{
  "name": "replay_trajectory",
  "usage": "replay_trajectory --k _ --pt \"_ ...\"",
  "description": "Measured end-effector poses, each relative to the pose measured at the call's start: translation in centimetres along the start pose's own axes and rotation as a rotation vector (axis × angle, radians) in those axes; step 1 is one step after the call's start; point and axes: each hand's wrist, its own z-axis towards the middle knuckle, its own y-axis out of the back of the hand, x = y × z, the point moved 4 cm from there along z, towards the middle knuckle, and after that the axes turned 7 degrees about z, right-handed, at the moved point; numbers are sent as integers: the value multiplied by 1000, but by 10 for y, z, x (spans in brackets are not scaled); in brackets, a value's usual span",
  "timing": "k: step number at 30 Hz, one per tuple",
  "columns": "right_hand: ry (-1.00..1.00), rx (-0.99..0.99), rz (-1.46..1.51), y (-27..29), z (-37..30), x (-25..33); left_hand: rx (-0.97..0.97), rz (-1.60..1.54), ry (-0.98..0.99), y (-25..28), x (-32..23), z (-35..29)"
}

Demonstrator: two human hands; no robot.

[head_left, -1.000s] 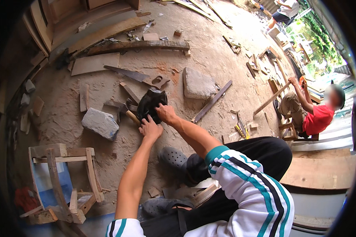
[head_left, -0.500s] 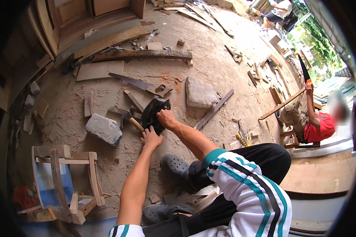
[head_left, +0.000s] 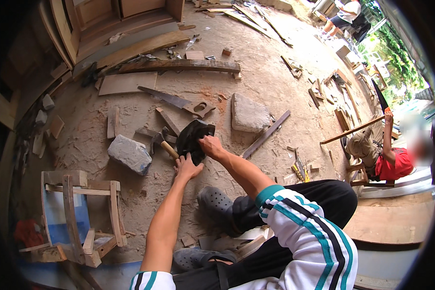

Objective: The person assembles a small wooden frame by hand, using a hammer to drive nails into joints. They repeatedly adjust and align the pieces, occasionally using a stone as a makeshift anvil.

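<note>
In the middle of the ground is a black plastic bag (head_left: 192, 131), crumpled, with a dark gap at its top. My right hand (head_left: 211, 146) grips its right side with curled fingers. My left hand (head_left: 187, 167) holds its lower edge, fingertips against the plastic. What lies inside the bag is hidden. A hammer (head_left: 168, 149) with a light wooden handle lies just left of the bag, its handle end close to my left fingers. Beyond the bag rests a handsaw (head_left: 171, 99) with a wooden grip. A short wooden strip (head_left: 167, 121) lies between the saw and the hammer.
Concrete blocks stand left (head_left: 130, 154) and right (head_left: 249, 113) of the bag. A dark wooden bar (head_left: 267, 134) lies at right. A small wooden frame (head_left: 70, 212) stands at lower left. A person in a red shirt (head_left: 393, 165) holds a saw and wood at far right.
The view has shifted slightly, so the scene sits a little further right. Both hands stay on the bag, whose top has changed shape a little.
</note>
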Motion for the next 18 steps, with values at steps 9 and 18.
replay_trajectory --k 9,18 --pt "66 150 -180 -6 5 8 22 -29 -12 1 2 1" --pt "21 -80 212 32 -11 13 14 -51 -21 -7 7 10"
